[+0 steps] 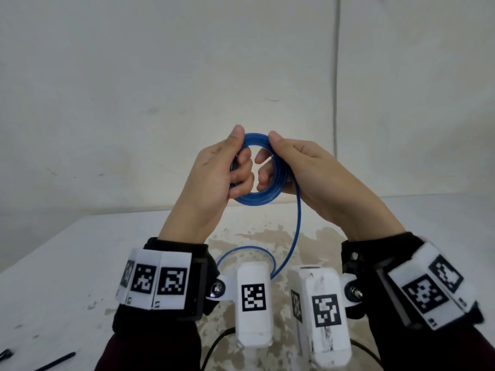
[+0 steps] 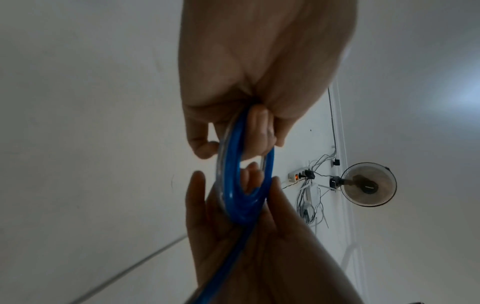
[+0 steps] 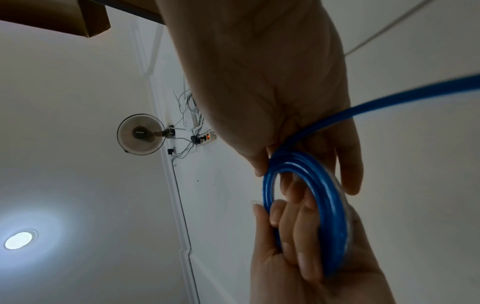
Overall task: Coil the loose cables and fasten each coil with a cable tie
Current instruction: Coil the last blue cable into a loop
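While both hands are raised above the table (image 1: 80,250), a blue cable (image 1: 257,195) wound into several tight loops is held between them in front of the wall. From the head view, the left hand (image 1: 214,178) grips the coil from about nine o'clock: its thumb (image 1: 237,137) lies over the outer rim near eleven o'clock, and its curled fingers (image 1: 242,172) pass through the middle of the ring. The right hand (image 1: 316,172) grips the opposite side at about three o'clock, thumb (image 1: 278,139) pressed on the rim near one o'clock and fingers (image 1: 263,170) hooked inside the opening, close to those of the left hand. So each hand pinches the bundle between thumb outside and fingers inside.

One loose strand leaves the coil at about four o'clock, beside the right palm, drops toward the table and curves into a wide loop near the wrist-mounted cameras. The right wrist view shows that strand running across the palm to the frame's edge. At the table's near left corner lies a black cable tie (image 1: 57,360), well apart from the hands.
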